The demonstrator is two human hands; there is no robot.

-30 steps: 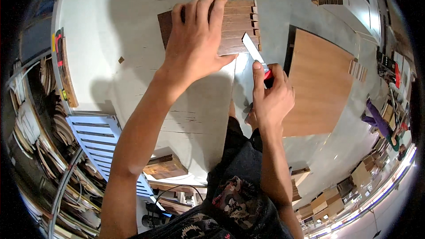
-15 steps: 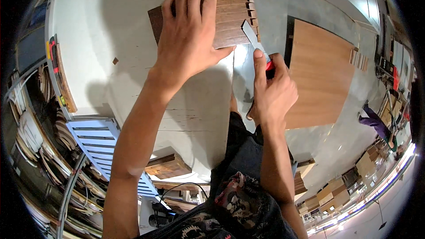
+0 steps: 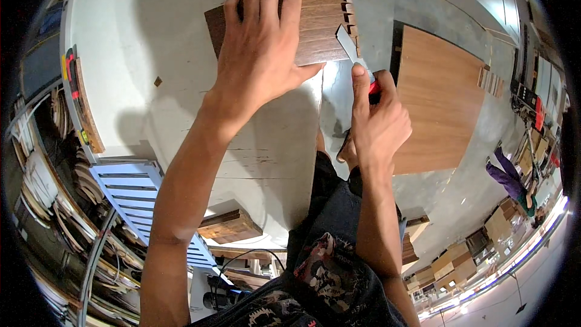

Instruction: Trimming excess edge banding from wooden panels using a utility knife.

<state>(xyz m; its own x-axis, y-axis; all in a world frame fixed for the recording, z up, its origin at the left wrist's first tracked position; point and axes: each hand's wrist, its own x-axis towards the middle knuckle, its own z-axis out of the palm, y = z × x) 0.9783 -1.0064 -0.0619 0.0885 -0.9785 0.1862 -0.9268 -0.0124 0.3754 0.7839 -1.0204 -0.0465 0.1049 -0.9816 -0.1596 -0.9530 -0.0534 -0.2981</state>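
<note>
My left hand [image 3: 257,57] spans a bundle of brown wood-grain strips [image 3: 321,24], its fingertips over the far edge and its thumb along the near edge. The bundle's right end, uneven with small notches and tabs, juts past the edge of the pale worktable [image 3: 242,163]. In my right hand [image 3: 380,118] is a utility knife [image 3: 348,42] with a long grey blade and a red and black handle. My thumb lies along the base of the blade. Its tip overlaps the notched end in view; whether it touches the wood I cannot tell.
Small brown chips [image 3: 158,82] lie on the table. A red and black tool [image 3: 73,79] rests at its left edge, above a blue slatted rack [image 3: 130,191]. A wooden block [image 3: 230,226] sits at the near edge. A large brown panel [image 3: 439,103] stands right; a person [image 3: 511,175] is beyond.
Both hands, the wood bundle and the knife have shifted slightly to the right. The blade tip sits a little closer to the bundle's notched end. The distant person's legs have moved.
</note>
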